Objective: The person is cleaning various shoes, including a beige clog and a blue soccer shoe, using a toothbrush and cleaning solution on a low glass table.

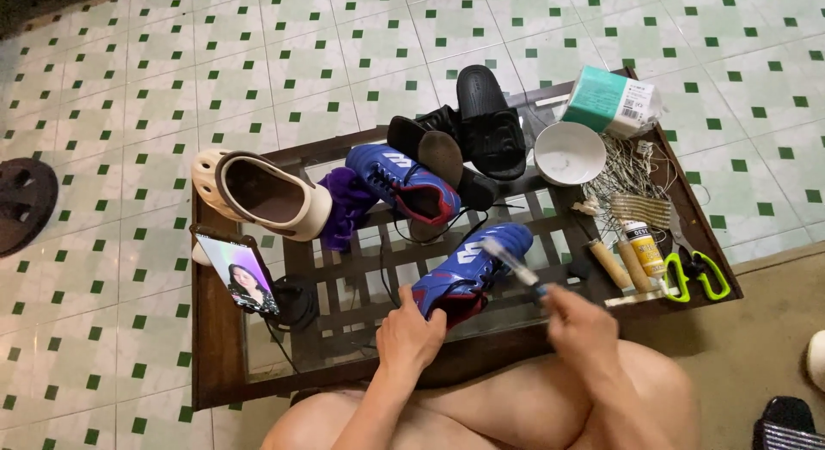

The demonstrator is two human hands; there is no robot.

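sitting at the near edge of a low glass-topped table (258,377), a person is gripping the heel end of a blue football boot (468,269) with the left hand (411,334), fingers curled around the boot's opening. the boot is lying on the glass near the table's near edge, toe pointing far and right. the right hand (580,323) is pinching a thin clear tool with a blue end (514,263), blurred, its tip hovering over the boot's upper. a second blue boot (402,182) is lying farther back, between a cream clog (262,195) on the left and black slides (490,122) stacked at the far side. a white bowl (569,153) and a teal packet (608,101) are sitting at the far right corner. a glue bottle (643,246) and green-handled scissors (696,274) are lying along the right edge. a phone (241,271) is standing on a holder at the left.
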